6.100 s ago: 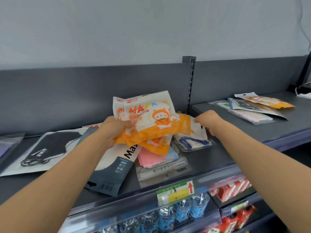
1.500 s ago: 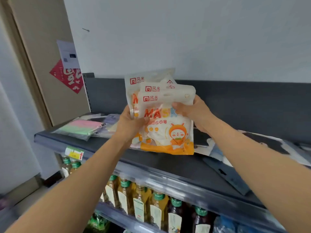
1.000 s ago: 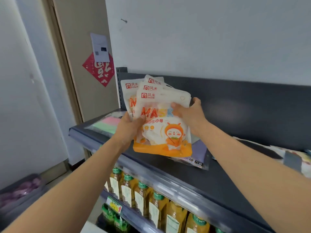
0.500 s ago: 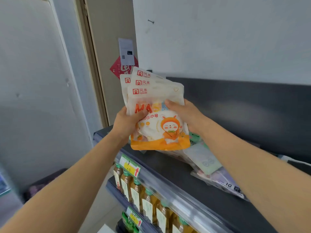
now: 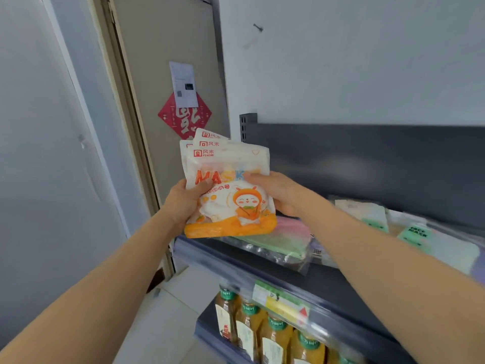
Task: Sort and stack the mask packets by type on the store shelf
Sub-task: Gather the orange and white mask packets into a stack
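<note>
Orange-and-white plastic mask packets (image 5: 231,195) fanned upright over left end of dark grey shelf (image 5: 328,282), gripped by left hand (image 5: 183,203) and right hand (image 5: 278,193), thumbs in front, arms outstretched.

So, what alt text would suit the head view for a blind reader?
A left hand and right hand hold a fanned stack of orange-and-white mask packets upright above a dark store shelf. On it lie other mask packets; bottled drinks stand below.

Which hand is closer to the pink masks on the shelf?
Right. The right hand holds the right edge of the orange mask packets, just above the pink packet. The left hand holds their left edge, farther away.
</note>
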